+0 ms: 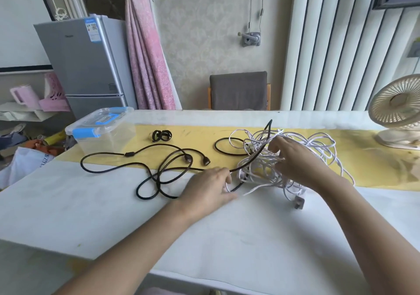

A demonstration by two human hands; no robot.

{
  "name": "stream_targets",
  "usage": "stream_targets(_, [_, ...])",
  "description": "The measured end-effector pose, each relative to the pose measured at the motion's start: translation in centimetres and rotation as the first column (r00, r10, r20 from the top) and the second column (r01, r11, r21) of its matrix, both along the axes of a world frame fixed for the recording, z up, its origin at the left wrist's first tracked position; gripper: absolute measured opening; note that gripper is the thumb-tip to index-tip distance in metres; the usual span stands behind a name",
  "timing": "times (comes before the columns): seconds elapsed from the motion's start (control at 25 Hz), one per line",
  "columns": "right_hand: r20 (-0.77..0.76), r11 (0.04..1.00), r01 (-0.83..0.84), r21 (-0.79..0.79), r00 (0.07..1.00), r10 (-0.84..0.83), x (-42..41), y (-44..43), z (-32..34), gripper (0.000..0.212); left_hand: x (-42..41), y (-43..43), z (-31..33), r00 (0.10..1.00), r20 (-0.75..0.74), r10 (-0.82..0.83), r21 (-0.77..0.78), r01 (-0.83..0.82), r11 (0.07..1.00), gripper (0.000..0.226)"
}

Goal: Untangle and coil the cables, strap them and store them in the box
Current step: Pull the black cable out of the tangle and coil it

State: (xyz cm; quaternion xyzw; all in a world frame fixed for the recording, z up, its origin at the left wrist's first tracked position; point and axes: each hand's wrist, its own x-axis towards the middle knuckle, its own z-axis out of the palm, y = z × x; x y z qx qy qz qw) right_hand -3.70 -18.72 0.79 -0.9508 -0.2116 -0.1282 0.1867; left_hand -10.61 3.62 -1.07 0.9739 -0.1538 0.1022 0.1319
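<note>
The black cable (pixel 128 154) and white cable (pixel 259 169) lie on a yellow-striped white table (pixel 91 203) (box (pixel 100 138) latches blue).

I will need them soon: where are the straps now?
In the head view the straps lie on the yellow strip, left of centre, just right of the box and beyond the black cable's loops.

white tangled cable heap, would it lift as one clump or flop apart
Probably floppy: the thin white tangled cable heap sags in loose loops. It would likely lift as one clump, dragging the thin black cable threaded through it. Its white plug may dangle.
</note>
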Motion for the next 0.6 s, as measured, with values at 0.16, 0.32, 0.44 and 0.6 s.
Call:
stream_targets(0.16, [0.009,0.995,-0.088,-0.049,0.996,0.088,-1.4,0.9,0.5,0.049,0.8,-0.9,-0.9,0.978,-0.210,0.013,-0.072,-0.029,0.997,0.032])
stream_targets(0.32, [-0.096,0.922,-0.270,-0.278,0.963,0.253,-3.6,4.1,-1.0,0.068,0.9,-0.3,-0.5,0.981,-0.194,-0.003,0.021,0.007,1.000,0.033])
stream_targets(0.44, [-0.089,0.918,-0.179,-0.354,0.983,0.158,-3.1,4.3,-1.5,0.050,0.4,-0.3,-0.3,0.985,-0.165,0.053,0.117,-0.034,0.993,0.026])
stream_targets(0.6, [-0.066,0.955,0.041,-0.293,0.996,-0.063,-1.2,2.8,-1.5,0.040,-0.3,1.2,0.2,0.967,-0.254,-0.017,0.126,0.051,0.991,0.008])
